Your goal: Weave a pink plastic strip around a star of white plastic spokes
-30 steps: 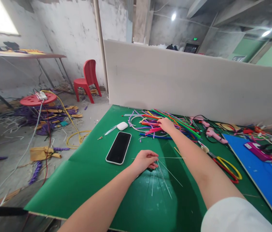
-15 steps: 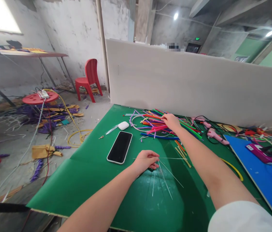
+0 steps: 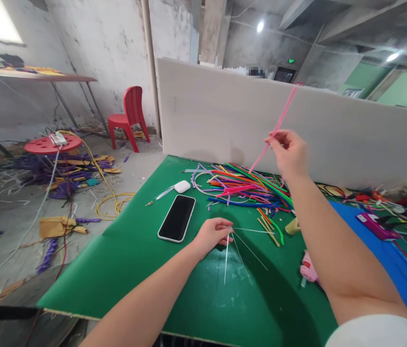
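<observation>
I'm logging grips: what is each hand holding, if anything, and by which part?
The right hand pinches a pink strip slightly below its middle; the left hand holds several thin pale rods where they come together.

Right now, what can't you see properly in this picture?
Head view: held ends of the thin white sticks, hidden by the left hand.
Head view: the rest of the pink tool, behind the right arm.
Head view: the blue board, cut off by the right edge.
Head view: marks on the purple power strip, too small.
</observation>
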A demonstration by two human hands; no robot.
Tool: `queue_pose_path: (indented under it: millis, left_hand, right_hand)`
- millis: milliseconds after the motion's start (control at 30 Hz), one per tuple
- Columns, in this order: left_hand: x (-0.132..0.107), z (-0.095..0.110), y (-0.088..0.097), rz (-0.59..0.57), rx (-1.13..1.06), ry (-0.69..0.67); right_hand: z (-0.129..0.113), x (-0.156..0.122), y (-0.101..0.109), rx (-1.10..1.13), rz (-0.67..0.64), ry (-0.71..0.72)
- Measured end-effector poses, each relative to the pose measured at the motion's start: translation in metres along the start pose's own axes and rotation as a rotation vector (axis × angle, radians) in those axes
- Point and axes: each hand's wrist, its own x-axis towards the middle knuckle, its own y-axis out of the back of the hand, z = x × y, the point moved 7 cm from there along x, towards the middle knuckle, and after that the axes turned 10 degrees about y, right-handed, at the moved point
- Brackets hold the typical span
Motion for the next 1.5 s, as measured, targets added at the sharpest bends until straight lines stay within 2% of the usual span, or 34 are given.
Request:
queue_pose_path:
  millis: [67, 200, 267, 300, 367, 467, 533, 633, 767, 867, 967, 1067, 1167, 1333, 1500]
  left_hand:
    - [-0.009, 0.011, 0.003, 0.018, 0.000, -0.078]
    - [-0.039, 0.041, 0.008, 0.084, 0.018, -0.282]
    - [-0.066, 0.067, 0.011, 0.192, 0.139, -0.555]
    - [-0.081, 0.079, 0.012, 0.268, 0.240, -0.687]
    - [-0.116, 0.101, 0.011, 0.441, 0.468, -0.984]
    - [-0.156, 0.124, 0.004, 0.547, 0.717, -1.319]
    - [-0.171, 0.136, 0.003, 0.603, 0.822, -1.431]
    - [-0.186, 0.152, -0.002, 0.667, 0.917, -1.570]
    - [-0.189, 0.162, -0.015, 0.692, 1.011, -1.699]
    - [-0.180, 0.167, -0.021, 0.688, 0.997, -1.658]
    - [-0.159, 0.174, -0.015, 0.688, 0.833, -1.411]
    - [-0.125, 0.172, -0.006, 0.520, 0.536, -1.054]
    - [-0.102, 0.162, -0.009, 0.343, 0.318, -0.840]
    - [-0.085, 0.150, -0.019, 0.187, 0.167, -0.690]
    - [-0.073, 0.139, -0.026, 0.097, 0.086, -0.551]
  right_hand:
    - [-0.043, 0.001, 0.021, 0.125, 0.102, 0.044]
    - [-0.113, -0.019, 0.050, 0.254, 0.160, -0.002]
    - [-0.135, -0.037, 0.058, 0.261, 0.167, -0.018]
    - [-0.141, -0.046, 0.058, 0.266, 0.139, -0.047]
    - [-0.145, -0.064, 0.048, 0.271, -0.018, -0.127]
    - [-0.146, -0.085, 0.031, 0.214, -0.285, -0.203]
    - [-0.146, -0.091, 0.027, 0.195, -0.363, -0.184]
    - [-0.142, -0.092, 0.033, 0.200, -0.326, -0.169]
    - [-0.134, -0.094, 0.037, 0.273, -0.299, -0.227]
    - [-0.136, -0.093, 0.041, 0.340, -0.236, -0.233]
    - [-0.142, -0.090, 0.053, 0.363, -0.130, -0.233]
    - [-0.148, -0.087, 0.073, 0.272, -0.002, -0.238]
    - [-0.155, -0.086, 0.091, 0.186, 0.127, -0.210]
    - [-0.154, -0.086, 0.109, 0.108, 0.283, -0.184]
    - [-0.138, -0.083, 0.111, 0.093, 0.279, -0.164]
